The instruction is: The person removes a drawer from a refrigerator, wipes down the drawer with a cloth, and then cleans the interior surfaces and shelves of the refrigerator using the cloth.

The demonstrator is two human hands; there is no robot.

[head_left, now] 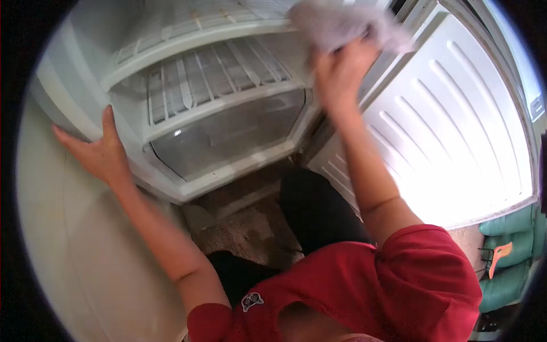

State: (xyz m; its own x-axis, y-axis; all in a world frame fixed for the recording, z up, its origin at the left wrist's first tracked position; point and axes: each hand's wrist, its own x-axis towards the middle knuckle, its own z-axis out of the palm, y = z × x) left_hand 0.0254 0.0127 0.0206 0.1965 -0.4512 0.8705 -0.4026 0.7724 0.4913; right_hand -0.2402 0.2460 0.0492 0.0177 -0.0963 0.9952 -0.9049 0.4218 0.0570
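Note:
My right hand [346, 77] is closed on a pale pinkish-white cloth [350, 25], raised beside the upper right of the open fridge's interior. Motion blurs the cloth, and I cannot tell whether it touches the frame. With thumb and fingers spread, my left hand [98, 151] rests against the left outer edge of the fridge [74, 68]. Inside the fridge are white wire shelves [213, 74]. Below them sits a clear-fronted drawer [233, 137], shut in its place.
The fridge door [433, 125] stands wide open on the right, its ribbed inner panel glaring with light. My knees in dark trousers [319, 208] are close to the fridge's base. A green padded thing [507, 290] and an orange-handled item [499, 257] lie at the lower right.

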